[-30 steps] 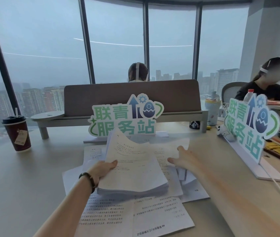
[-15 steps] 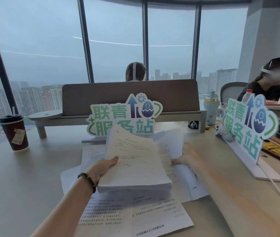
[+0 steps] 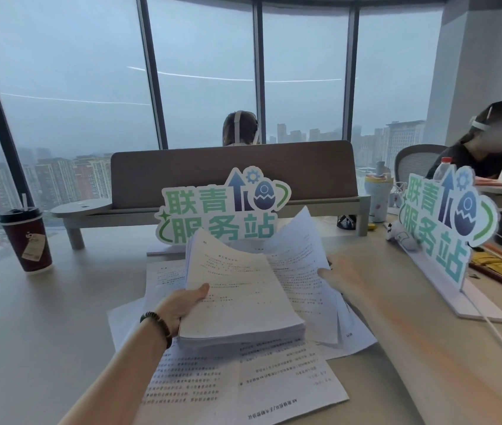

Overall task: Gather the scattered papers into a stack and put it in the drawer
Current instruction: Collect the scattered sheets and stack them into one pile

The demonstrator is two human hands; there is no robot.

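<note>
On the desk [image 3: 44, 332], the left hand [image 3: 182, 305] grips a thick stack [image 3: 240, 299]; the right hand [image 3: 340, 276], blurred, lifts loose sheets [image 3: 300, 250], its grip unclear.

White papers [image 3: 240, 289] with black print, a dark-red cup [image 3: 27, 243] with black lid, green-and-blue signs [image 3: 222, 210].

The left hand [image 3: 182, 305], a beaded band at its wrist, grips with thumb on top; the right hand [image 3: 340, 276], blurred, reaches forward, its grip unclear.
</note>
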